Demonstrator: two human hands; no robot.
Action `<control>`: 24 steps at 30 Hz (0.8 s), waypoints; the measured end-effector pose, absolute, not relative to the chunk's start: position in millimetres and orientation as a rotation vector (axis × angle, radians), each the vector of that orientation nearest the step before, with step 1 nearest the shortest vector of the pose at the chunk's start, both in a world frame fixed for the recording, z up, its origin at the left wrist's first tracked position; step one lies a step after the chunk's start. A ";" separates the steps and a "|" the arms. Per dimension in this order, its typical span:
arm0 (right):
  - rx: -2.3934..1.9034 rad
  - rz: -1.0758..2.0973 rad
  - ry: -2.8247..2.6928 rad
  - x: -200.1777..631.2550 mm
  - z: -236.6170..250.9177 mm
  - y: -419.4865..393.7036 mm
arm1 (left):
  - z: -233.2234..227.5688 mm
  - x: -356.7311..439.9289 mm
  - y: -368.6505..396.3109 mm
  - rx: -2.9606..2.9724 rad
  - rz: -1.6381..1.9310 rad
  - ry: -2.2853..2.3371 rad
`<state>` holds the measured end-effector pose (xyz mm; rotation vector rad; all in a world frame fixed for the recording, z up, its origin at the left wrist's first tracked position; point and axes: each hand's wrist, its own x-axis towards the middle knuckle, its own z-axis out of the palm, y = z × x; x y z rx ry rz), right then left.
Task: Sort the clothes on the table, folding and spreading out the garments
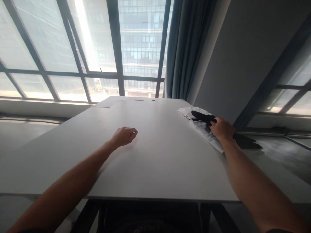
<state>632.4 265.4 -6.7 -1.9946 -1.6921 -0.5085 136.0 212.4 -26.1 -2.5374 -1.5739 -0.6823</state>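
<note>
My right hand (222,128) is closed around what look like black socks (202,117) at the right side of the table. Their rounded ends stick out to the left of my fingers, and two dark ends hang out to the right past the table's edge. Beneath them lies a pile of white and grey folded cloth (209,134), partly hidden by the socks and my hand. My left hand (123,136) is over the middle of the white table (160,161), its fingers curled together with nothing visible in them.
Thin sheets of paper (105,104) lie at the table's far left, near a small dark round spot (153,100) at the far edge. Beyond stand tall windows (143,38), a blue-grey curtain (181,48) and a grey pillar (238,55). A dark seat (153,216) is below the near edge.
</note>
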 end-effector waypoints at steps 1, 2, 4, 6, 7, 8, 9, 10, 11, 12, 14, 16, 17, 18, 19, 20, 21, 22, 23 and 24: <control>-1.939 -0.522 -1.582 617.5 0.2 260.0 | -25.5 136.8 212.0 -2.546 -0.686 -1.575; -1.842 -0.540 -1.518 599.9 6.2 254.7 | -25.1 137.8 211.5 -2.556 -0.685 -1.577; -1.585 -0.471 -1.647 560.4 13.0 245.8 | -25.2 140.0 210.5 -2.578 -0.684 -1.594; -1.321 -0.304 -1.854 521.5 10.5 239.8 | -27.3 141.9 209.8 -2.606 -0.710 -1.615; -1.211 -0.188 -1.972 504.3 6.0 237.8 | -29.2 142.6 209.6 -2.610 -0.729 -1.630; -1.126 -0.068 -2.089 489.5 -0.2 236.3 | -31.4 143.0 209.7 -2.598 -0.735 -1.666; -1.052 0.041 -2.198 477.1 -7.2 235.0 | -33.7 143.1 209.8 -2.577 -0.716 -1.719; -0.991 0.128 -2.293 467.4 -14.4 233.9 | -36.1 143.1 210.1 -2.551 -0.676 -1.778; -0.943 0.189 -2.367 460.2 -21.0 232.6 | -38.3 143.0 210.4 -2.528 -0.625 -1.832; -0.906 0.222 -2.418 455.3 -26.3 231.2 | -40.0 142.8 210.5 -2.516 -0.578 -1.876; -0.859 0.254 -2.470 451.2 -32.3 228.1 | -41.7 142.7 210.2 -2.537 -0.537 -1.904; -0.839 0.307 -2.486 452.2 -33.3 226.5 | -41.2 143.0 209.0 -2.573 -0.578 -1.898; -0.832 0.351 -2.494 453.4 -33.2 227.0 | -40.4 143.4 208.4 -2.592 -0.606 -1.896; -0.851 0.393 -2.478 454.6 -33.7 228.7 | -39.6 144.2 207.9 -2.622 -0.645 -1.873; -0.883 0.421 -2.457 455.4 -35.1 231.6 | -39.1 145.4 207.4 -2.659 -0.702 -1.825; -0.936 0.405 -2.421 455.8 -37.9 235.5 | -39.0 147.1 207.0 -2.705 -0.760 -1.762; -1.018 0.338 -2.378 455.6 -42.0 240.0 | -39.3 149.6 206.6 -2.754 -0.819 -1.695; -1.114 0.228 -2.333 455.0 -47.1 245.0 | -40.1 152.8 205.9 -2.796 -0.872 -1.651; -1.201 0.115 -2.298 454.1 -52.8 249.9 | -41.2 156.6 204.8 -2.820 -0.912 -1.657; -1.274 0.025 -2.276 453.2 -58.4 254.5 | -42.3 160.9 203.4 -2.837 -0.932 -1.696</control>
